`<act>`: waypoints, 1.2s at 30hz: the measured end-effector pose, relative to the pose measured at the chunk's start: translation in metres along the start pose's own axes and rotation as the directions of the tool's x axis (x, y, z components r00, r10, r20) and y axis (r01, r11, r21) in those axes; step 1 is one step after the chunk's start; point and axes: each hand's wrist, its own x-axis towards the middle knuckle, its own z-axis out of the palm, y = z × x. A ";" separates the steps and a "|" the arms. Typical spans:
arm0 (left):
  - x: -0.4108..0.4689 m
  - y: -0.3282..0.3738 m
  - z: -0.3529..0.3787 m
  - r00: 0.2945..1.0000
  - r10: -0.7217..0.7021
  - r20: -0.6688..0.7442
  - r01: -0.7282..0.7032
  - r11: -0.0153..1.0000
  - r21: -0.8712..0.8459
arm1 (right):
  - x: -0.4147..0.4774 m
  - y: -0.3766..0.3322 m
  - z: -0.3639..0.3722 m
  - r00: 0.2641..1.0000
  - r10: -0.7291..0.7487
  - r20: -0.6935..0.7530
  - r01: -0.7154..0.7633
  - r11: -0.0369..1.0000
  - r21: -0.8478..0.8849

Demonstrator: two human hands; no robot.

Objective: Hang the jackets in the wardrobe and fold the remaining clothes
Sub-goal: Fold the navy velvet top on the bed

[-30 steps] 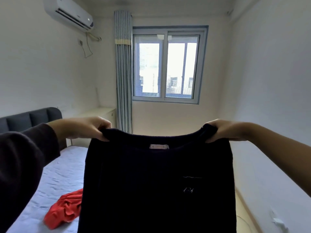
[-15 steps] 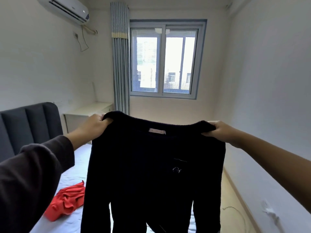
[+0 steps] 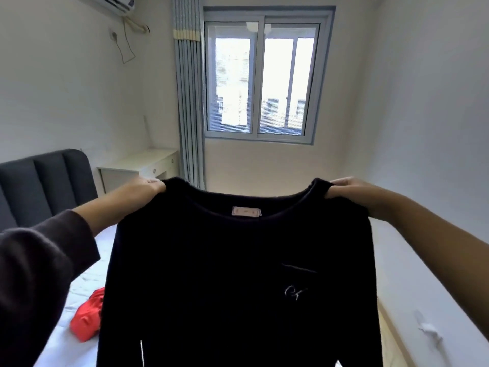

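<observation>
The left hand [image 3: 143, 190] and right hand [image 3: 353, 193] each pinch one shoulder of the black sweater [image 3: 238, 260] in curled fingers [image 3: 156, 184], so its long axis hangs vertically above the bed [image 3: 82, 274], equally near both hands.

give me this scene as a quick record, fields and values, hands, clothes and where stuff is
held garment: black top, spread out in the air, unfolded
left grip: left hand grips one shoulder edge
right grip: right hand grips the other shoulder edge
waiting: red garment, crumpled on the bed
background: window, headboard
</observation>
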 end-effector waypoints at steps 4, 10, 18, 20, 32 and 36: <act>0.083 -0.043 0.051 0.982 -0.191 -0.001 0.189 0.970 0.154 | 0.084 0.050 0.033 0.981 0.163 -0.104 -0.176 0.976 -0.125; 0.197 -0.111 0.163 0.953 -0.299 0.047 0.302 0.949 -0.092 | 0.225 0.151 0.108 0.835 0.282 -0.472 -0.358 0.931 -0.077; 0.097 -0.390 0.329 0.785 -0.496 0.371 0.362 0.854 0.374 | 0.173 0.397 0.342 0.881 0.462 -0.107 -0.470 0.823 -0.320; 0.046 -0.457 0.355 0.707 -0.568 0.422 0.384 0.809 0.444 | 0.134 0.454 0.392 0.828 0.560 -0.030 -0.531 0.766 -0.363; -0.099 -0.673 0.418 0.626 -0.505 0.594 -0.359 0.489 0.795 | -0.010 0.655 0.502 0.752 0.638 0.166 -0.129 0.389 -0.912; -0.097 -0.717 0.423 0.751 -0.263 0.606 -0.473 0.426 0.771 | 0.006 0.701 0.504 0.917 0.394 0.055 -0.087 0.335 -0.938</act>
